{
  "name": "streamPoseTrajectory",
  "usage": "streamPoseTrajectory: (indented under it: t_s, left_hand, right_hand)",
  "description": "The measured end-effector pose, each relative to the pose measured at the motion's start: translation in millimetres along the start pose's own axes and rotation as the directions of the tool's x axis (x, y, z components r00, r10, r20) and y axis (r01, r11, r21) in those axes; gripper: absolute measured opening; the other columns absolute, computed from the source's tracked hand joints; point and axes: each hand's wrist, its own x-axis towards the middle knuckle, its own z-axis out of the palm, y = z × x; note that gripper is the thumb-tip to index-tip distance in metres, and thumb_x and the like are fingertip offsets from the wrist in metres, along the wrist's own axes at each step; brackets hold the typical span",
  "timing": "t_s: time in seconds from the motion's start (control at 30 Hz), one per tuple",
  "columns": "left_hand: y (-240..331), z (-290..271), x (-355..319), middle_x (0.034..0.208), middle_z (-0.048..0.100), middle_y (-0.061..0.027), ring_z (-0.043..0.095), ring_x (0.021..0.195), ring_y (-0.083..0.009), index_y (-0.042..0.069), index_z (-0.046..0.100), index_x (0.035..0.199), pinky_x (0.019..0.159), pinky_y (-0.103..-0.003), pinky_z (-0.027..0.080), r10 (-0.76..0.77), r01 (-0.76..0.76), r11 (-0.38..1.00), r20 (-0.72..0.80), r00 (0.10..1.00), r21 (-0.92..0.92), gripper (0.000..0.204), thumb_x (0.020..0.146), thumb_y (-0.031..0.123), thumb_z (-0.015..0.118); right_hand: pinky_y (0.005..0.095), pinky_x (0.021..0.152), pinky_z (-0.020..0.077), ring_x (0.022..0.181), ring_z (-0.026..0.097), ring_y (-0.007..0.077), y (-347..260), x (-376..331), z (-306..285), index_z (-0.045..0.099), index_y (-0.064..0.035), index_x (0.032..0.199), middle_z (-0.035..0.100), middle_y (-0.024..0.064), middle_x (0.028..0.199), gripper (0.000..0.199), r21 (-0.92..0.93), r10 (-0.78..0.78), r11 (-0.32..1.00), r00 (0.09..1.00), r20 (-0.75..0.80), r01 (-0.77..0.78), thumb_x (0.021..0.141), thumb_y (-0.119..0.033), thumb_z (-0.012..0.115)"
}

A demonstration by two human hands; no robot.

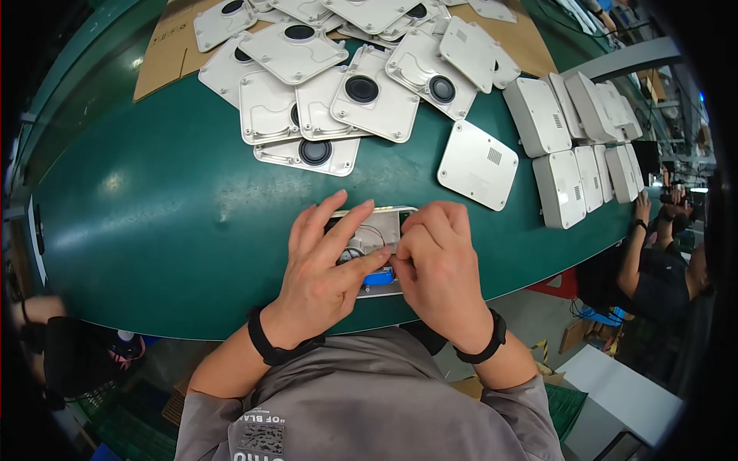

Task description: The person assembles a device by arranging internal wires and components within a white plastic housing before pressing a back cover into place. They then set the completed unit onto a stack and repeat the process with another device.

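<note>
Head view: both hands work on one open shell (382,230) lying flat near the table's (169,230) front edge, centre. Left hand (327,265) lies over the shell's left half, fingers spread and extended toward the top rim, thumb pressed down by a blue part (378,278) at the shell's near edge. Right hand (434,265) is curled, fingertips pinching something small at the shell's middle; can't tell what. A thin red wire (374,231) shows inside the shell between the hands.

Room: wide bare green surface left of the hands out to the table's left rim. Little room behind the wrists; the shell's near edge sits just short of the table edge.

Beyond the hands, a single flat cover (478,164) lies apart, right of centre. Farther back is a loose overlapping pile of shells (338,92), some lying on cardboard (165,58). Right side: closed white boxes (592,154) packed in rows, touching, running to the table's right edge.

Another person (661,261) sits past the right edge, lower right, well apart from the shell.
</note>
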Motion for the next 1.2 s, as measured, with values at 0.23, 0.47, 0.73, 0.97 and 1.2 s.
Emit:
streamPoseTrajectory:
  t_s: [0.23, 0.47, 0.73, 0.97, 1.2]
  left_hand:
    - [-2, 3, 0, 0.148, 0.058, -0.0153, 0.047, 0.139, -0.0415, 0.016, 0.081, 0.106, 0.11, -0.058, 0.037, 0.012, -0.012, 1.0, -0.012, 1.0, 0.009, 0.032, 0.077, 0.002, 0.075]
    - [-1, -2, 0, 0.145, 0.058, -0.016, 0.049, 0.137, -0.0407, 0.013, 0.078, 0.112, 0.109, -0.056, 0.039, 0.022, -0.022, 1.0, -0.011, 1.0, 0.001, 0.035, 0.079, 0.002, 0.076]
    - [3, 0, 0, 0.15, 0.051, -0.0199, 0.048, 0.137, -0.043, 0.008, 0.057, 0.138, 0.109, -0.056, 0.039, -0.035, 0.034, 0.994, -0.009, 0.999, -0.106, 0.065, 0.078, 0.002, 0.078]
    - [15, 6, -8, 0.152, 0.047, -0.0218, 0.043, 0.142, -0.0463, 0.006, 0.053, 0.141, 0.113, -0.057, 0.036, -0.091, 0.096, 0.989, 0.048, 0.995, -0.109, 0.072, 0.075, 0.002, 0.081]
    - [9, 5, -9, 0.154, 0.045, -0.0236, 0.039, 0.145, -0.0474, 0.005, 0.049, 0.145, 0.115, -0.058, 0.034, -0.058, 0.065, 0.986, 0.047, 0.997, -0.151, 0.076, 0.077, 0.005, 0.082]
  right_hand:
    - [0.0408, 0.073, 0.0514, 0.094, 0.06, 0.0344, -14, 9, 8, 0.057, -0.006, 0.078, 0.063, 0.0109, 0.094, 0.026, -0.228, 0.085, 0.972, 0.989, 0.12, -0.056, 0.068, 0.002, 0.079]
    - [0.0364, 0.08, 0.0552, 0.097, 0.066, 0.0313, 23, -1, -40, 0.068, -0.0015, 0.095, 0.071, 0.0133, 0.1, 0.023, 0.333, -0.065, 0.943, 0.978, 0.198, -0.005, 0.079, -0.009, 0.082]
    - [0.0343, 0.087, 0.0548, 0.099, 0.068, 0.0235, 119, 5, -34, 0.056, 0.0072, 0.138, 0.071, 0.018, 0.107, 0.047, -0.245, 0.466, 0.779, 0.794, -0.39, -0.577, 0.1, -0.019, 0.069]
    - [0.0314, 0.096, 0.0543, 0.114, 0.067, 0.0219, 141, -27, -32, 0.049, 0.0071, 0.146, 0.066, 0.0178, 0.131, 0.053, 0.631, 0.682, 0.571, 0.731, -0.01, -0.525, 0.103, -0.02, 0.065]
    - [0.0347, 0.105, 0.0522, 0.12, 0.066, 0.0211, 105, -71, -51, 0.044, 0.0043, 0.151, 0.063, 0.0158, 0.138, 0.049, 0.947, 0.703, 0.176, 0.708, 0.071, -0.27, 0.106, -0.012, 0.057]
